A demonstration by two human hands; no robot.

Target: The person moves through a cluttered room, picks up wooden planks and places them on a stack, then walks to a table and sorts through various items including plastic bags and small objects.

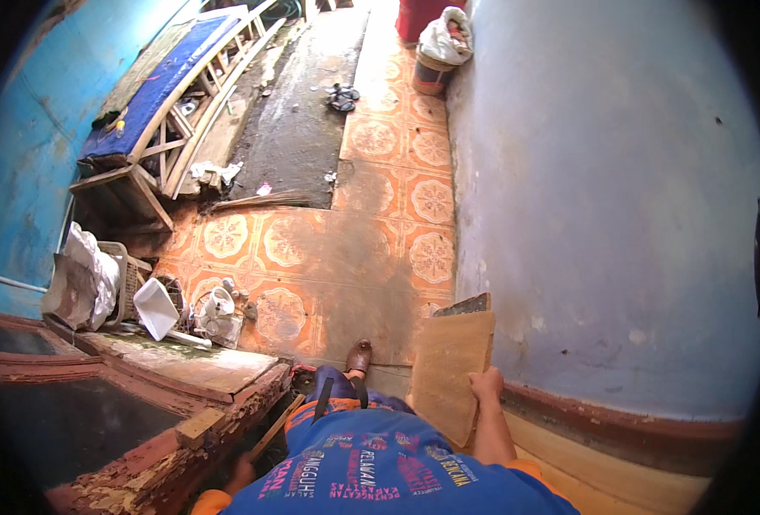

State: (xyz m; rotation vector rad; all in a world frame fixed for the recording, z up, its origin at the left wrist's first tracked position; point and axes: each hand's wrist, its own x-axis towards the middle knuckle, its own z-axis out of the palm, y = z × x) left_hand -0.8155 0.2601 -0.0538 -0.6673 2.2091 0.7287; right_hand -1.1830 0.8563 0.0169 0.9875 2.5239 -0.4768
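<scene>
My right hand [485, 386] is closed round the right edge of a light brown wooden board [451, 371], which stands tilted beside my right side, close to the wall. A darker grey edge [466, 305] shows just behind the board's far end. At the lower left, my left hand [241, 470] is low in shadow by my hip. A narrow wooden strip [279, 427] slants up from beside it; the fingers are too dark to make out, so I cannot tell whether they grip the strip.
A worn red-brown door frame [153, 455] stands close on my left. Past it lie a white plastic container [156, 309] and a basket [124, 279]. Wooden framing [183, 129] leans farther off. A bucket [431, 73] stands against the pale wall [603, 197]. Orange tiles [371, 257] border dark concrete.
</scene>
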